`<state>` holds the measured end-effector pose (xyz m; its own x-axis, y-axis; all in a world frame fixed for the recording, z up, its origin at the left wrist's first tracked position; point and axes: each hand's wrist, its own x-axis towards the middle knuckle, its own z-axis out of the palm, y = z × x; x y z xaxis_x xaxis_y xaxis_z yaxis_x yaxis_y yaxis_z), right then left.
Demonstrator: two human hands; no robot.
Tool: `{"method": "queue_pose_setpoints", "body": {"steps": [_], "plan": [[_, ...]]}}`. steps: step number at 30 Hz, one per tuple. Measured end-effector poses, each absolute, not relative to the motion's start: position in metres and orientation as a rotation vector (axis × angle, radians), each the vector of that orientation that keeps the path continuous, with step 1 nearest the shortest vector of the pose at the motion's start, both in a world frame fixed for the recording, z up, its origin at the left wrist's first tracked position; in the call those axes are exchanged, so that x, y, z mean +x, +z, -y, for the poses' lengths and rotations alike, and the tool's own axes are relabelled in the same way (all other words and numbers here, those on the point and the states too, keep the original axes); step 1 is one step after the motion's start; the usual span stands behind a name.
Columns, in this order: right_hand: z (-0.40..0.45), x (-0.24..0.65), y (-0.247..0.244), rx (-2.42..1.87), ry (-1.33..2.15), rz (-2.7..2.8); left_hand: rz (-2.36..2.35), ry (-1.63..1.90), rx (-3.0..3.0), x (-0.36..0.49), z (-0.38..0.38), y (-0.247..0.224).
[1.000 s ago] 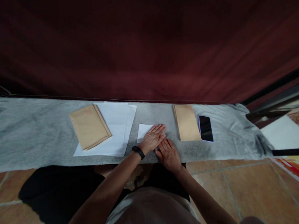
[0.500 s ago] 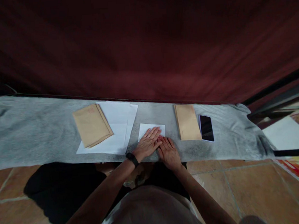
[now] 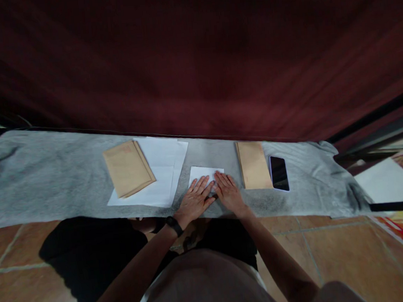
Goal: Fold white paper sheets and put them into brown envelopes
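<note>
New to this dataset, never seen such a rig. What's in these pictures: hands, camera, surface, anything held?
No robot here, just a person working bare-handed. One camera, worn on the head, looks forward and down. On the grey cloth, left to right: a brown stack partly on white sheets, a small paper, a second brown stack and a phone. The left hand, with a black band at its wrist, and the right hand lie palm down over the small paper; neither closes in a grip.
</note>
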<state>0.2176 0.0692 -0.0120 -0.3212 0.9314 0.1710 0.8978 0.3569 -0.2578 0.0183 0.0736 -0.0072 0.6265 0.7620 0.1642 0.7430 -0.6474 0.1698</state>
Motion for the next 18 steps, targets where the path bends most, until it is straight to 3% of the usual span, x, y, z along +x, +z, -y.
{"method": "queue_pose_setpoints", "body": {"steps": [10,18], "plan": [[-0.107,0.227,-0.024,-1.727,0.054,2.230,-1.286,0.328,2.745,0.020,-0.074,-0.007],[-0.070,0.211,-0.015,-1.563,0.125,2.366,-1.258,0.345,2.765,0.019,-0.073,-0.008]]}}
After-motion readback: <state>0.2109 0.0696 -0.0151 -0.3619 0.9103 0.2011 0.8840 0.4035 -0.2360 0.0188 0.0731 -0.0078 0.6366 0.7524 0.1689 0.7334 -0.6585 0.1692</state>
